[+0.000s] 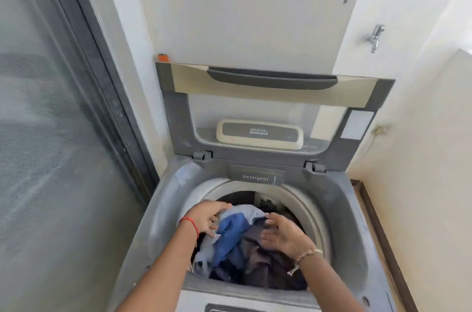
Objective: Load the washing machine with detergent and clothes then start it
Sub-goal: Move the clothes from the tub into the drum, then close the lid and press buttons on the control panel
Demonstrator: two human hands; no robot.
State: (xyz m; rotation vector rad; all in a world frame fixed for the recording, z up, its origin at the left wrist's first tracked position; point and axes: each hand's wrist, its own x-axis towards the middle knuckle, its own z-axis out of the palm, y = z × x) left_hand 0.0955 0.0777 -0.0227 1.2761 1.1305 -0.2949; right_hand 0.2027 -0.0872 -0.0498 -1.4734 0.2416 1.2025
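Note:
A grey top-loading washing machine stands below me with its lid raised upright against the wall. Its drum holds a pile of clothes: pale blue, bright blue, brown and dark pieces. The closed drawer marked "Detergent" sits at the back rim of the drum opening. My left hand rests over the left side of the pile, fingers spread on the pale blue cloth. On the right side, my right hand hovers over the brown cloth, palm turned inward, fingers apart. Neither hand grips anything.
A dark-framed glass sliding door runs along the left. A metal tap sticks out of the white wall at upper right. A small orange object sits behind the lid's top left corner. A brown skirting strip runs along the right.

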